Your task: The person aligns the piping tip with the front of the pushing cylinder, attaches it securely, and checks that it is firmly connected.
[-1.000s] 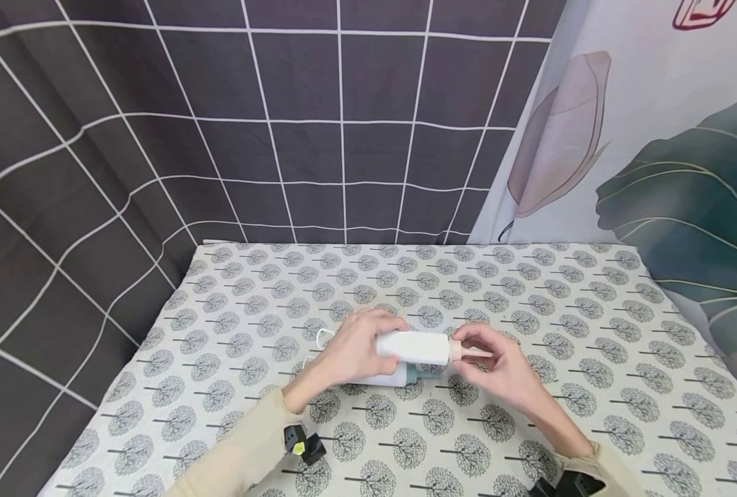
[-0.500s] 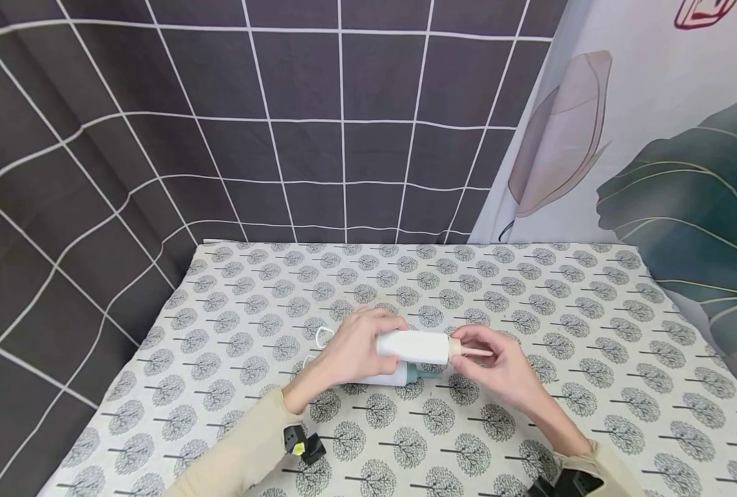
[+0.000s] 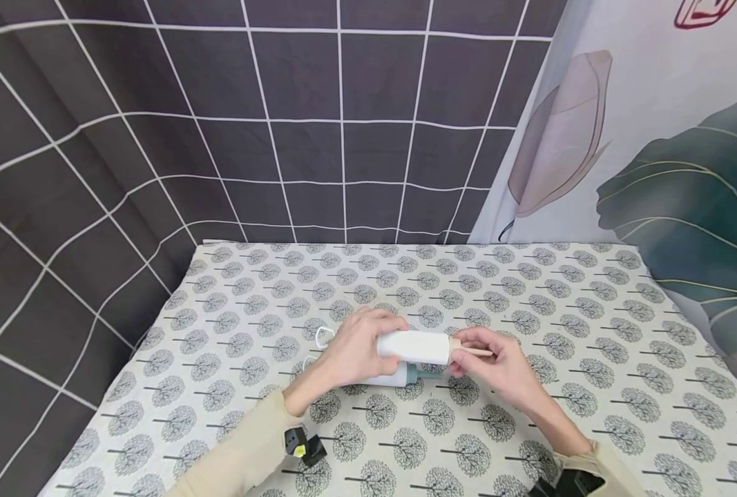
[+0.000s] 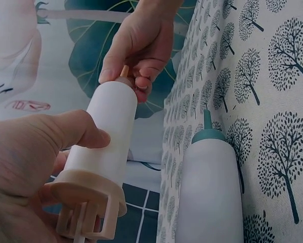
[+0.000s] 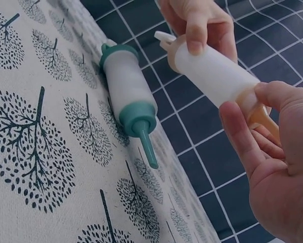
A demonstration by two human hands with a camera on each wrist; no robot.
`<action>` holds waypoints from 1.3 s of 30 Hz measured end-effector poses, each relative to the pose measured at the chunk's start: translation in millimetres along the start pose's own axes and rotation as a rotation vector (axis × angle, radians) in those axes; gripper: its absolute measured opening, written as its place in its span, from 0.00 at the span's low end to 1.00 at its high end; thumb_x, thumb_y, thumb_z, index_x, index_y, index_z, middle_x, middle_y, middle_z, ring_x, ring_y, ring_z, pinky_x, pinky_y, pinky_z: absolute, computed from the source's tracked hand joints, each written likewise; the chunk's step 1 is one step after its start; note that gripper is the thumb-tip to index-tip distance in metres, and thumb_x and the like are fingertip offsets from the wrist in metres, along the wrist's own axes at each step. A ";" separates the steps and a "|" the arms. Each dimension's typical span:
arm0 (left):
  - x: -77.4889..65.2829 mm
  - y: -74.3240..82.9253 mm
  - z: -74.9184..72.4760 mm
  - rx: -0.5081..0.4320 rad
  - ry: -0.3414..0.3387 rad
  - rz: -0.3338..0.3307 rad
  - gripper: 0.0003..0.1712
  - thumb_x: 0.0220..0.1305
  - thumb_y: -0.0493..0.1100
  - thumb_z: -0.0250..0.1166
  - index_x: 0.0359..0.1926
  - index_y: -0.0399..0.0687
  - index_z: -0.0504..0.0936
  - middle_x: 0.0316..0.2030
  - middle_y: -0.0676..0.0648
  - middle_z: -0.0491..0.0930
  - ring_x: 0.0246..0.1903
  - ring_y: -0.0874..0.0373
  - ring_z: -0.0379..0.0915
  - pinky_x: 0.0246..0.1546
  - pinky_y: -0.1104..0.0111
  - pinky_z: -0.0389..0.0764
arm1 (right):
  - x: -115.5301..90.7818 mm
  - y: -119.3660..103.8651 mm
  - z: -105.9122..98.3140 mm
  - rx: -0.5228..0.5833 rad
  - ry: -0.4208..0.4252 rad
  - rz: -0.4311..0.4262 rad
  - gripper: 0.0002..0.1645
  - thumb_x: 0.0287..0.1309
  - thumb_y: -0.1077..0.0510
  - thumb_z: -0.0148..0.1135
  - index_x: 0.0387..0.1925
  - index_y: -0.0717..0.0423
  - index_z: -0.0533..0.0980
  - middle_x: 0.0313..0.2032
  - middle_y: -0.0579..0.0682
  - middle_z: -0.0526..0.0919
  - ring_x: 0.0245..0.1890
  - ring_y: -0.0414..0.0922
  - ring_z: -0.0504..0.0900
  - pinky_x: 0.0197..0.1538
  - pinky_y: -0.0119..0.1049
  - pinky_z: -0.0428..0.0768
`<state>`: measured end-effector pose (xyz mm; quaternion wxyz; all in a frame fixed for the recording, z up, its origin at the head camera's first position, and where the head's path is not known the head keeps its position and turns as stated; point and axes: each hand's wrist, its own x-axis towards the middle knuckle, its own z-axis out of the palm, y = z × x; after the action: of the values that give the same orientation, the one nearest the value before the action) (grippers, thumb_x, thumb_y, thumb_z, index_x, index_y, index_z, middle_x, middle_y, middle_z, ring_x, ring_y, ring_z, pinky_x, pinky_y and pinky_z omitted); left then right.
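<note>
My left hand grips the white barrel of a piping syringe above the table, holding it sideways. Its beige rear flange and handle show in the left wrist view. At the other end, my right hand pinches the beige nozzle cap between thumb and fingers. The nozzle points toward the right palm. A second syringe, white with green ends, lies on the cloth just nearer me, partly hidden by my left hand in the head view. Its green nozzle is bare.
A tree-patterned cloth covers the table. Behind and to the left hangs a dark curtain with white grid lines. A leaf-printed white curtain hangs at the right.
My right fingers have shifted round the beige nozzle cap, the thumb now higher over it. My left hand and the syringe barrel stay in place; the green-ended syringe has not moved.
</note>
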<state>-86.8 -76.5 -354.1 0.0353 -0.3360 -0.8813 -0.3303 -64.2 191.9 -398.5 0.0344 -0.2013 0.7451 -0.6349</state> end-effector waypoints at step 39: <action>-0.8 0.2 0.3 -0.050 -0.028 -0.028 0.26 0.42 0.33 0.77 0.48 0.46 0.85 0.49 0.48 0.84 0.47 0.53 0.76 0.54 0.52 0.71 | 0.6 0.0 -0.7 -0.116 0.003 -0.142 0.25 0.48 0.79 0.66 0.49 0.64 0.74 0.48 0.59 0.81 0.46 0.45 0.82 0.50 0.36 0.81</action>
<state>-86.1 -76.7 -354.5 0.0097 -0.3291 -0.8778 -0.3480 -64.9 192.3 -398.3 -0.0235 -0.2545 0.7646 -0.5917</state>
